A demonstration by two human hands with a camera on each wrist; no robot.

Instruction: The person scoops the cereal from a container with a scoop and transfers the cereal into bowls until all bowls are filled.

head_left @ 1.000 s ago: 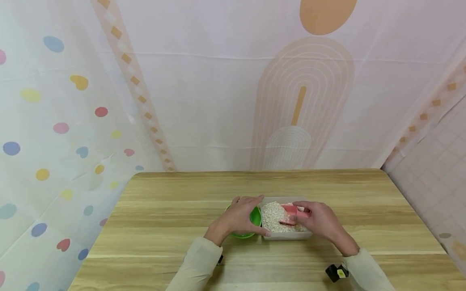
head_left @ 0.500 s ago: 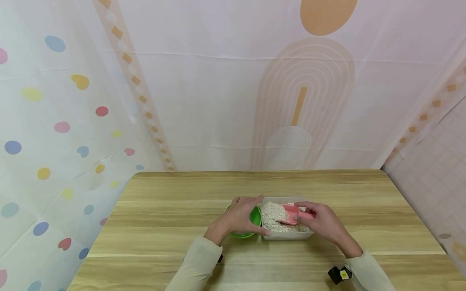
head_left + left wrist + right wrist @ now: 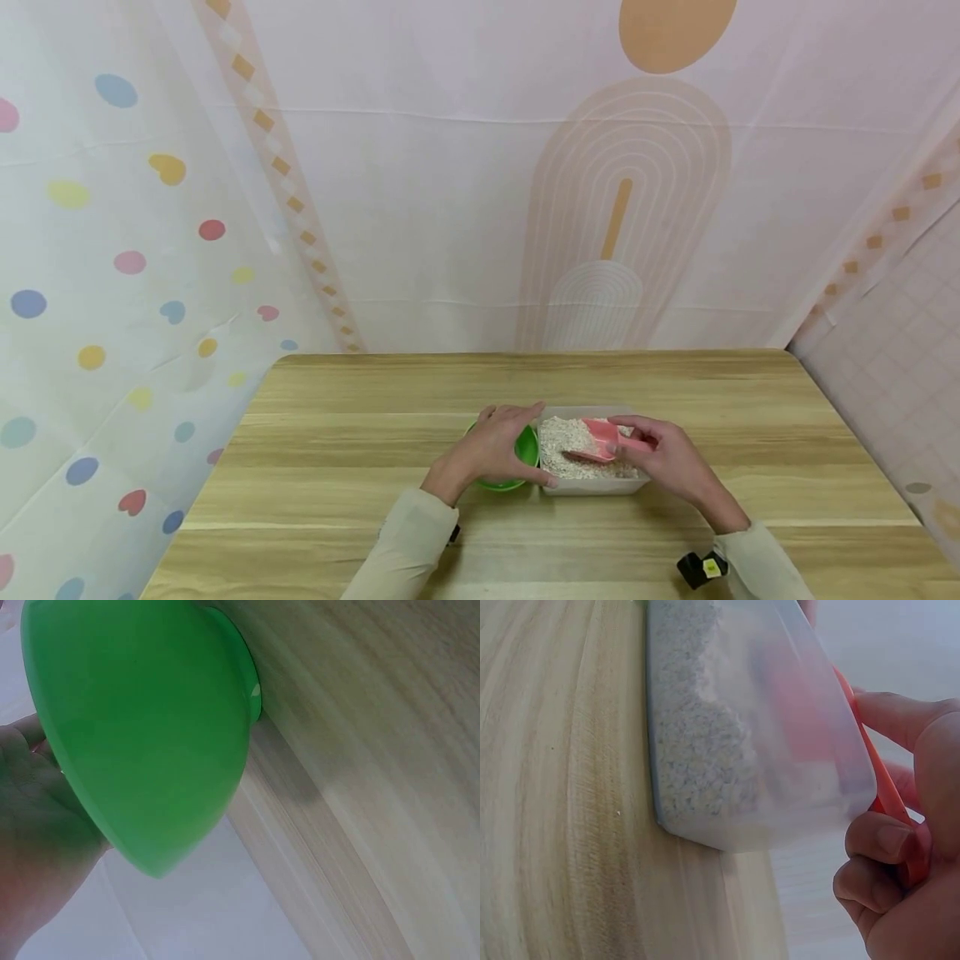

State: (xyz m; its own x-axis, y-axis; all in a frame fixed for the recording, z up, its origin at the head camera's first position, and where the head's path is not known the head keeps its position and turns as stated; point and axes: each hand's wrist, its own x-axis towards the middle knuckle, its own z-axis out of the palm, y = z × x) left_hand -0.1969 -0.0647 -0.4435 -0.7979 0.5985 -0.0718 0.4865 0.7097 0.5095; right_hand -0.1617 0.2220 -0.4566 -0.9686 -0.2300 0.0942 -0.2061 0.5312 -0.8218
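My right hand (image 3: 666, 457) grips the handle of a pink scoop (image 3: 600, 440), also seen in the right wrist view with fingers curled round it. The scoop's bowl lies in rolled oats (image 3: 561, 442), which partly fill a translucent plastic box (image 3: 592, 487). My left hand (image 3: 491, 450) spans over a green bowl (image 3: 528, 448), its thumb and index finger reaching the near and far corners of the box's left end. The green bowl (image 3: 142, 727) fills much of the left wrist view, the palm behind its rim. Most of the bowl's inside is hidden under the hand.
The box and bowl stand side by side on a wooden table (image 3: 360, 467). A printed cloth (image 3: 420, 208) hangs behind the table's far edge, and dotted cloth (image 3: 112, 333) is at the left. A black wrist camera (image 3: 702, 569) sits under the right sleeve.
The scoop has tilted and shifted slightly in the oats, and its pink inside shows more. The right hand has edged a little to the right. My left hand has stayed in place.
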